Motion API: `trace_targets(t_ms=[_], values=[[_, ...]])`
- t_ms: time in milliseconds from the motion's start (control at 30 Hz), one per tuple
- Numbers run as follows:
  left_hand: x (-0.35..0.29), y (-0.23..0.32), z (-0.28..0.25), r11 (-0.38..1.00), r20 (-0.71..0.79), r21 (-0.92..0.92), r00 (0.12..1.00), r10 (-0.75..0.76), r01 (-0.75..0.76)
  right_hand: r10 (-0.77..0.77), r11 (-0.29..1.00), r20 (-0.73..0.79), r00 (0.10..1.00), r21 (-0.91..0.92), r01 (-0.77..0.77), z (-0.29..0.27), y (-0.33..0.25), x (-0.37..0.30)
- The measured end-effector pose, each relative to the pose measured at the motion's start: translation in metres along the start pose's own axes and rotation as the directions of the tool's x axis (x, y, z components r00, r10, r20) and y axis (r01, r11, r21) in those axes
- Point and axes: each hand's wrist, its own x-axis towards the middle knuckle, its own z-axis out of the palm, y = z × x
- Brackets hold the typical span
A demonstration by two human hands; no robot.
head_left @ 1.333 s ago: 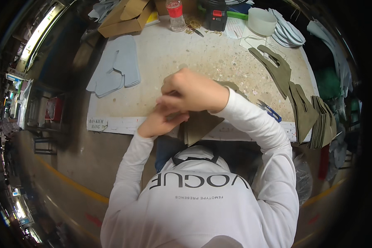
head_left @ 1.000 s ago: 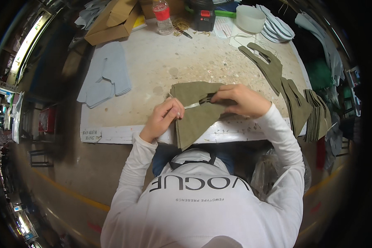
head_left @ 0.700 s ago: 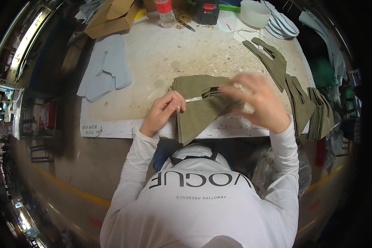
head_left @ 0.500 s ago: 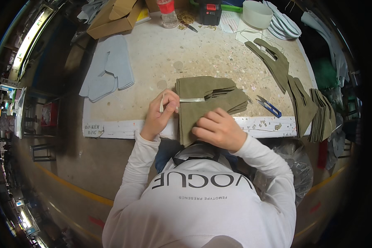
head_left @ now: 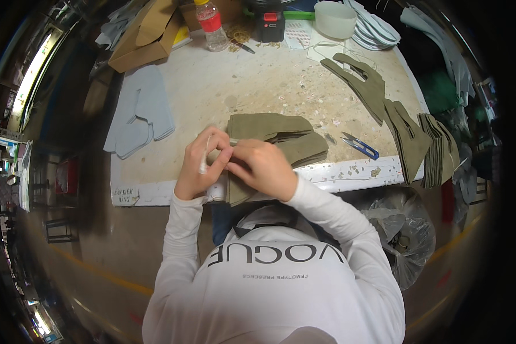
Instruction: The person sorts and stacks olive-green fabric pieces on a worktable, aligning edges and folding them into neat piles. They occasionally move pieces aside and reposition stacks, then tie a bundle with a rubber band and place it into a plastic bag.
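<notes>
A stack of olive-green cut fabric pieces (head_left: pixel 304 148) lies at the table's front edge, its fingered end to the right. At its left edge my left hand (head_left: pixel 198 166) is closed with thumb and fingers pinched on a thin white strip (head_left: pixel 204 161), part of which hangs over the fingers. My right hand (head_left: pixel 264 167) reaches across the stack, and its fingertips meet those of the left in a pinch. A short bit of the strip shows on the fabric between the hands. The fingers hide the rest, so I cannot see how its ends lie.
Blue-handled thread snips (head_left: pixel 361 145) lie right of the stack. More olive pieces (head_left: pixel 404 137) line the table's right side, and light grey pieces (head_left: pixel 140 114) lie at left. Along the back stand a cardboard box (head_left: pixel 146 40), a bottle (head_left: pixel 212 28) and a white bowl (head_left: pixel 334 20).
My right hand has moved left and up from the stack's near part to meet my left hand. The whole view has shifted slightly, and the stretched strip is now mostly covered.
</notes>
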Motion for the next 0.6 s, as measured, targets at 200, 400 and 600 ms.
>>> trace_targets(t_ms=[200, 400, 600], values=[[-0.016, 0.0, -0.027, 0.951, -0.087, 0.111, 0.956, -0.281, 0.289, 0.12, 0.977, -0.008, 0.993, 0.177, -0.117, 0.016, 0.005, 0.005], [-0.022, -0.03, -0.026, 0.98, -0.059, -0.011, 0.978, -0.199, 0.199, 0.014, 0.965, -0.079, 0.997, 0.26, 0.007, 0.019, -0.01, 0.011], [-0.017, -0.032, 0.0, 0.724, 0.17, -0.56, 0.911, -0.376, 0.403, 0.222, 0.746, -0.111, 0.969, 0.658, -0.096, 0.008, -0.005, 0.021]])
